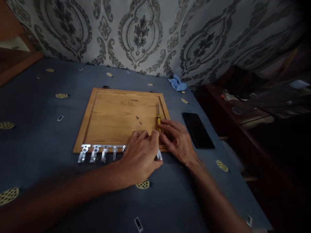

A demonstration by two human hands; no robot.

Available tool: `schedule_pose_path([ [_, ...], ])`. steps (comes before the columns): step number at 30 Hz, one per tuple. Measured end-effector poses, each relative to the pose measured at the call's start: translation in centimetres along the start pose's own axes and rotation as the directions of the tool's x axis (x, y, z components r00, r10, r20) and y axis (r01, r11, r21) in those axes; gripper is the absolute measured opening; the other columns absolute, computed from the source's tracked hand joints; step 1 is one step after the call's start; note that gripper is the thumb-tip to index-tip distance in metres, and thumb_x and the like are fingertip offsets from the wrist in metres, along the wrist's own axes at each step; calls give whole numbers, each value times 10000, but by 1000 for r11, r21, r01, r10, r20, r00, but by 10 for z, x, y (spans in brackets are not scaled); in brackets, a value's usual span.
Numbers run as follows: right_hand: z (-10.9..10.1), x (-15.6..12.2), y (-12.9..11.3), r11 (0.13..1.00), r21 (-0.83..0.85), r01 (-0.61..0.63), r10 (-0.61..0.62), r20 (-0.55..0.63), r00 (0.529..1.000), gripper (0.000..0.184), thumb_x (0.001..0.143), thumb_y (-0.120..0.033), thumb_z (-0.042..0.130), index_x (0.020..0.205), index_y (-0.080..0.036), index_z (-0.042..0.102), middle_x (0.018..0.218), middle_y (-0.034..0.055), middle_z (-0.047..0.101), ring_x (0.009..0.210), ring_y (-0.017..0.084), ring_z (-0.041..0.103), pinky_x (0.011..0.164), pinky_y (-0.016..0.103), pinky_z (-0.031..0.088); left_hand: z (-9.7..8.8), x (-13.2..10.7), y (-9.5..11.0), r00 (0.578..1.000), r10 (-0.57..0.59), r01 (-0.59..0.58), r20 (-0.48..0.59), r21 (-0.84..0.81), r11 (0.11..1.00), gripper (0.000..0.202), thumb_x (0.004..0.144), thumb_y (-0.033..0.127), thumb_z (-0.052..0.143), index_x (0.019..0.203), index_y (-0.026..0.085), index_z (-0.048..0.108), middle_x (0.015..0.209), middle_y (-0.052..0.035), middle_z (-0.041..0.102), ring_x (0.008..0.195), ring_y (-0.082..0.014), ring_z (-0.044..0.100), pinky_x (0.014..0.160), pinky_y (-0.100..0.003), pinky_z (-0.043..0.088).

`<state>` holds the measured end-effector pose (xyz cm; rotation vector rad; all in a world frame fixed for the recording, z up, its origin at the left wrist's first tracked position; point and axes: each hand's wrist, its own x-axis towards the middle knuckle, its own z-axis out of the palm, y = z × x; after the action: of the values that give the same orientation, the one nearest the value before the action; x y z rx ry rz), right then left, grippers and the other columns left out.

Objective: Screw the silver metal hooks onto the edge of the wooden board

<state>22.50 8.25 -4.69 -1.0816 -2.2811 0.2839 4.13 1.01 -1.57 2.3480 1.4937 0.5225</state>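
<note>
Silver, shiny metal hooks [105, 150] sit in a row along the near edge of a flat brown wooden board [111, 113]. The left hand [143, 155] bends over the row; I cannot tell if it grips. The right hand [178, 140] curls by a thin yellow-handled screwdriver [159, 119], its grip unclear too.

In dim light I face a pale wall [104, 13] with grey medallions [141, 34] beyond a blue pineapple-print tablecloth [43, 142], dark reddish furniture [233, 113] at my right.
</note>
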Motion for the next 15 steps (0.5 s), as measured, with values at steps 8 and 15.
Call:
schedule_pose_path([
  [8,5,32,-10,995,77,68,-70,26,997,154,940,-284,609,924,-219,748,932,80,725,918,241,643,810,418,529,-2,0,1,1000,-6,6,2,-17,1000,498,817,308,724,1178,144,423,1074,-120,672,1110,-319,587,930,-459,420],
  [15,26,63,-8,974,203,102,-139,178,974,123,909,-202,633,907,-223,754,873,58,705,863,211,636,780,372,498,-2,0,0,999,-24,26,36,-48,999,445,830,324,691,1146,164,421,1053,-102,672,1116,-317,582,941,-475,417],
])
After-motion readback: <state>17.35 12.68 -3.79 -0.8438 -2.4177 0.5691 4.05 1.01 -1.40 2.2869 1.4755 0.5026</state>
